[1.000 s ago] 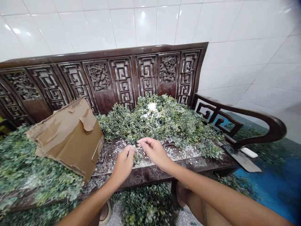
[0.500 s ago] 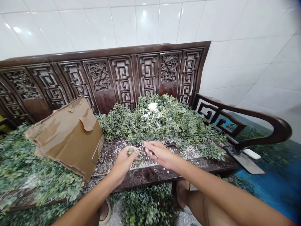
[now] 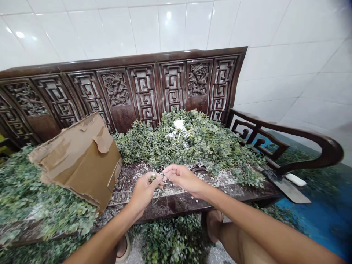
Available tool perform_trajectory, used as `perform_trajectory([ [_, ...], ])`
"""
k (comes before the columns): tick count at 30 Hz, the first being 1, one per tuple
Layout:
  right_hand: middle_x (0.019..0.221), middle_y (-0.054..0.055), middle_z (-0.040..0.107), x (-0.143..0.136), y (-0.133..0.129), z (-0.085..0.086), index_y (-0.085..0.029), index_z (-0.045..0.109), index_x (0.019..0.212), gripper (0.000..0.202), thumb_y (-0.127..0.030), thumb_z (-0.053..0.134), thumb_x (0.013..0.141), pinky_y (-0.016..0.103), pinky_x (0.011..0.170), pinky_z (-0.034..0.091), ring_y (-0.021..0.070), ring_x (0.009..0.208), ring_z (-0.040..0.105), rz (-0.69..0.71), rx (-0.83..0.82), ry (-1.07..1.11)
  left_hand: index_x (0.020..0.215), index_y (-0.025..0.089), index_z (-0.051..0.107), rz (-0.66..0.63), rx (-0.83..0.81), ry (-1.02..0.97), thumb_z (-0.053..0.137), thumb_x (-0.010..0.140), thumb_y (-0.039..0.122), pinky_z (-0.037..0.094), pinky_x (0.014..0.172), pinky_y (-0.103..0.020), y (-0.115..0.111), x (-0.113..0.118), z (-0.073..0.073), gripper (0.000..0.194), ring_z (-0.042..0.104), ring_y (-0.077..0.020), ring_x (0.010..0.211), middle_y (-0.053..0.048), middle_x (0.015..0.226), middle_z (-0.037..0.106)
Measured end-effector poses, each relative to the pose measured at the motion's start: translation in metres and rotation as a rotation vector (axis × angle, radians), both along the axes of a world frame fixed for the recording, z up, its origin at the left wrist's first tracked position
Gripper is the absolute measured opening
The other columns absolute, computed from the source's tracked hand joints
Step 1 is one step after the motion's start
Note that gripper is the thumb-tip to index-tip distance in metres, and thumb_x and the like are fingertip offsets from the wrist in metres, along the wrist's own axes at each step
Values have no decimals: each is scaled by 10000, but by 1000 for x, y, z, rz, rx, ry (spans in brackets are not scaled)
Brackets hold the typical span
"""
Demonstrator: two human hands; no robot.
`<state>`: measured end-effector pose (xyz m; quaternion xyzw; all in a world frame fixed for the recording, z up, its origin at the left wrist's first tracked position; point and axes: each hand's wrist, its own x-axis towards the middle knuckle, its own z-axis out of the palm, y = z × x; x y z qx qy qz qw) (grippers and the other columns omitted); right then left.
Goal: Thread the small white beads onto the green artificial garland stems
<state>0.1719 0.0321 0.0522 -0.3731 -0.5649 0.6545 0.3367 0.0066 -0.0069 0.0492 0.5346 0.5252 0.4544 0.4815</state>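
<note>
My left hand (image 3: 143,191) is closed around a small sprig of green artificial leaves (image 3: 152,178), with bits of it showing between the fingers. The fingers of my right hand (image 3: 183,179) are pinched together right at the left fingertips; whatever sits between them is too small to make out. Both hands are above the front part of a dark carved wooden bench (image 3: 176,211). Just beyond them spreads a heap of leafy artificial greenery (image 3: 148,146), topped by a pile of small white pieces (image 3: 179,124). More white pieces (image 3: 222,178) lie scattered over the seat.
A torn cardboard piece (image 3: 82,157) leans on the left, over more greenery (image 3: 63,212). At the right end are the curved armrest (image 3: 327,150), a flat metal blade (image 3: 288,189) and a white case (image 3: 296,179). Further greenery (image 3: 173,242) lies on the floor.
My right hand has moved slightly left, bringing its fingertips to those of my left hand. The left hand stays in place with the sprig.
</note>
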Motion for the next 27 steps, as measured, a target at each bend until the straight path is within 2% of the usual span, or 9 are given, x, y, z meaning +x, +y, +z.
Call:
perform_trajectory([
  [3, 697, 7, 644, -1, 0, -1, -152, 689, 800, 240, -388, 704, 758, 233, 573, 351, 112, 612, 492, -1, 151, -30, 727, 167, 638, 1, 30, 32, 620, 774, 458, 421, 696, -262, -1, 0, -1, 295, 551, -167, 687, -4, 662, 623],
  [6, 770, 32, 684, -2, 1, -2, -151, 717, 839, 261, -401, 691, 769, 260, 641, 391, 147, 695, 547, 12, 222, -44, 754, 168, 638, 26, 23, 38, 625, 770, 468, 415, 691, -261, -2, 0, -4, 301, 553, -173, 701, -8, 681, 631],
  [13, 659, 2, 611, -1, 1, -3, -137, 700, 810, 175, -292, 620, 814, 247, 580, 354, 123, 604, 480, 23, 353, -174, 835, 160, 633, 71, -60, -103, 746, 653, 434, 452, 688, -276, -2, 0, -3, 348, 596, -170, 668, -15, 702, 660],
  [17, 656, -7, 575, 0, 4, -5, -139, 647, 755, 116, -239, 610, 802, 243, 587, 353, 120, 614, 466, 81, 400, -193, 838, 156, 638, 1, -64, -101, 733, 673, 420, 455, 684, -272, -4, 0, -2, 325, 596, -166, 673, -12, 678, 651],
  [22, 629, -20, 543, 6, 7, -2, -159, 586, 731, 219, -354, 597, 832, 237, 562, 328, 114, 583, 446, 260, 328, -148, 902, 151, 640, -83, -85, -137, 717, 716, 384, 443, 694, -265, -8, 0, -4, 308, 587, -157, 690, -10, 703, 644],
  [27, 629, -29, 493, 10, 7, -1, -163, 561, 749, 322, -464, 557, 862, 235, 549, 304, 108, 574, 401, 285, 355, -158, 831, 150, 642, -97, -91, -129, 698, 739, 366, 432, 707, -262, -9, 1, 0, 241, 575, -152, 697, -13, 716, 634],
])
